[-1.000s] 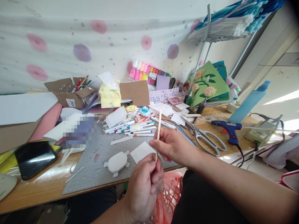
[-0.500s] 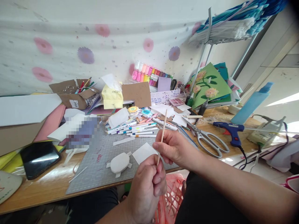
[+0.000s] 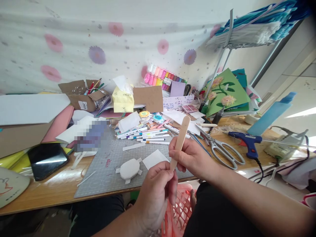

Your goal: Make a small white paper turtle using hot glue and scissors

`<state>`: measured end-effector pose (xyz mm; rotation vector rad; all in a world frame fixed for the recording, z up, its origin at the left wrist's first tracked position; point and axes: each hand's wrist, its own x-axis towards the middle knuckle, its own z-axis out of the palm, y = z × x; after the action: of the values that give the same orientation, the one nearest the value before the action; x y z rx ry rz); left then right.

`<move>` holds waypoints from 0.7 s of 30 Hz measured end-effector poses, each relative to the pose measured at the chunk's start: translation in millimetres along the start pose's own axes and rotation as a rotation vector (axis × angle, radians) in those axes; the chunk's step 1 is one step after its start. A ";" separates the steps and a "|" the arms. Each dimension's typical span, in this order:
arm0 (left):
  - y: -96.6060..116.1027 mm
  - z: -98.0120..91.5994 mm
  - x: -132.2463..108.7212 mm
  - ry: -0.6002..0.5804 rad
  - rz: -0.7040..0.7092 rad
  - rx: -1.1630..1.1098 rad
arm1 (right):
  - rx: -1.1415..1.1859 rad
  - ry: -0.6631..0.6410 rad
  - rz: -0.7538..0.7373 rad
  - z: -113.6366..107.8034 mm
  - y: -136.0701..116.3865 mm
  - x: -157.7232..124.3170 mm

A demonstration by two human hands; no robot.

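A flat wooden craft stick (image 3: 182,135) stands tilted between my two hands, its broad face toward me and its rounded tip uppermost. My left hand (image 3: 158,187) pinches the lower end. Higher up, my right hand (image 3: 190,154) grips the stick between thumb and fingers. Behind my hands, a square of white paper (image 3: 155,158) lies on the grey cutting mat (image 3: 103,177). Left of it on the mat sits a white padded oval (image 3: 129,168) with small tabs sticking out. A narrow paper strip (image 3: 134,146) lies farther back.
Several markers (image 3: 148,135) lie at the back of the mat. Large scissors (image 3: 222,149) and a blue glue gun (image 3: 247,141) are on the right, near a blue spray bottle (image 3: 273,113). A black phone (image 3: 48,161) rests at left. Below the table edge is a red basket (image 3: 181,205).
The stick has turned from its thin edge to its broad face. Both hands keep hold of it, and the camera view has shifted slightly.
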<state>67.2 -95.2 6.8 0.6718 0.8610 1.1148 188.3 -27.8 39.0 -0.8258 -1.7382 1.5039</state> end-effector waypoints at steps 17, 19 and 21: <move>0.6 3.1 -0.2 0.046 -0.031 0.050 | 0.035 0.035 -0.013 -7.4 -0.6 -4.3; 0.0 2.2 -2.1 0.023 -0.033 0.051 | 0.089 0.067 -0.014 -10.2 0.8 -4.6; -0.3 0.8 -4.0 -0.022 -0.034 0.037 | 0.123 0.084 -0.012 -12.9 2.2 -5.3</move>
<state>67.3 -99.1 8.0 0.6966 0.8728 1.0614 201.9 -24.7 37.5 -0.8018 -1.5714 1.5293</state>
